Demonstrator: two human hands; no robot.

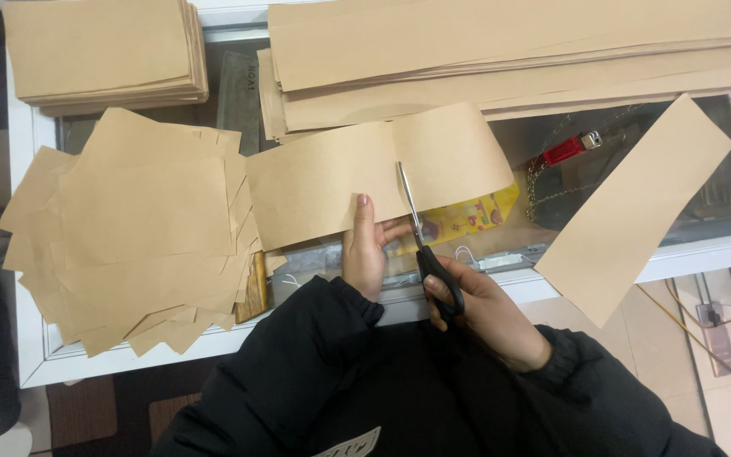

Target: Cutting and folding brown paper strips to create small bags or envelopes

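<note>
My left hand (367,250) pinches the near edge of a long strip of brown paper (323,182) that lies across the glass counter. My right hand (480,309) grips black-handled scissors (420,233); the blades point away from me and cut across the strip just right of my left thumb. The part of the strip right of the blades (454,152) curls upward.
A loose heap of cut brown paper squares (137,228) lies at the left. A neat stack (103,51) sits far left, long brown sheets (509,51) along the back, and one loose strip (636,207) at the right. A red clip on a chain (568,150) shows under the glass.
</note>
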